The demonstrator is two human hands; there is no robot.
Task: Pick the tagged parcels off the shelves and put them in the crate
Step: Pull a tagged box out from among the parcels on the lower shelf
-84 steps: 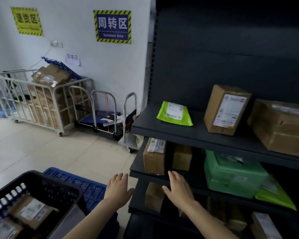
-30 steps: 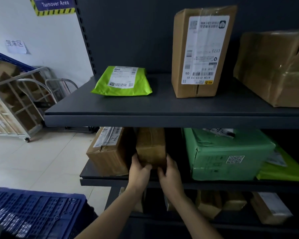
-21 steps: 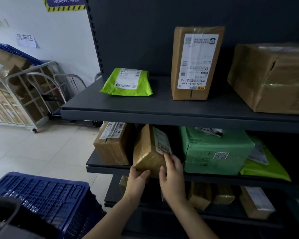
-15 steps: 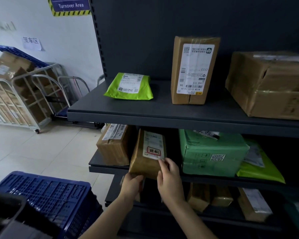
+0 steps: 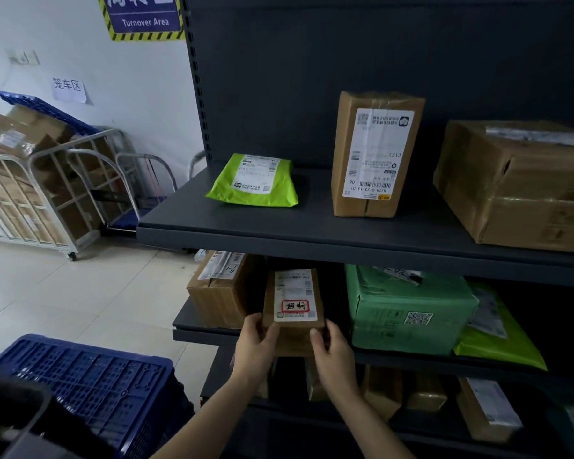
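Hands, left hand (image 5: 256, 342) and right hand (image 5: 333, 352), clamp fingers on the red-tagged parcel (image 5: 294, 303) at the middle shelf's (image 5: 206, 329) front edge; crating it remains, likely others too.

Small parcel (image 5: 294, 313): brown cardboard, matt, carrying a white paper label with a red-bordered sticker.
Shelf (image 5: 312, 233): dark grey painted metal, smooth and matt.
Upright box (image 5: 375, 154): cardboard under clear tape that is catching the light.
Lime mailer (image 5: 254, 182): plastic film, slightly glossy, wrinkling.
Green parcel (image 5: 408, 309): wrapped in creased plastic.
Blue crate (image 5: 90, 385): perforated moulded plastic.
Cage trolley (image 5: 40, 200): bare silvery metal tube.
Floor (image 5: 90, 293): pale glazed tile, showing a faint sheen.
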